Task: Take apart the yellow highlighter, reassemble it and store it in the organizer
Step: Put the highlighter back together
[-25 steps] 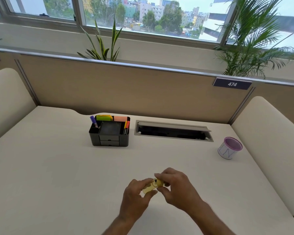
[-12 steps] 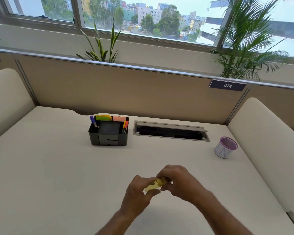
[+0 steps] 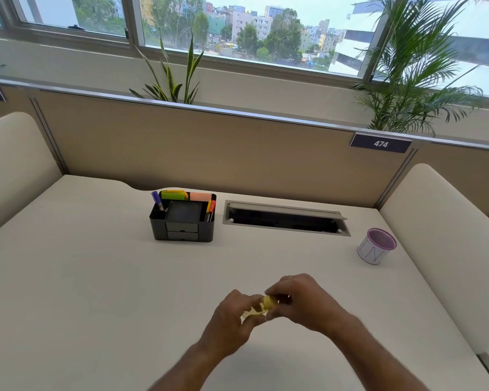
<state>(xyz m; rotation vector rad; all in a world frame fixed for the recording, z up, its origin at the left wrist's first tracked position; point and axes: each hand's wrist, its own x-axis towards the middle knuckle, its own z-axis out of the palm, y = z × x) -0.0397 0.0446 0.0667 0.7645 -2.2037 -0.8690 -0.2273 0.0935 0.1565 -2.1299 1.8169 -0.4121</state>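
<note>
A short yellow highlighter [image 3: 261,307] is held between both hands just above the white desk, near its front middle. My left hand [image 3: 233,320] grips its pale lower body. My right hand [image 3: 302,301] pinches the brighter yellow upper end, its fingers hiding part of that end. I cannot tell whether the two parts are joined or apart. The black desk organizer [image 3: 182,221] stands farther back and to the left, holding a purple marker, orange and yellow pens, and coloured sticky notes.
A grey cable slot [image 3: 285,218] with its lid raised sits to the right of the organizer. A white cup with a purple rim [image 3: 376,246] stands at the right. Padded dividers flank the desk [image 3: 82,292], and a partition closes the back.
Both hands stay on the highlighter in almost the same place. The fingers have shifted slightly around it, and the view has drifted a little.
</note>
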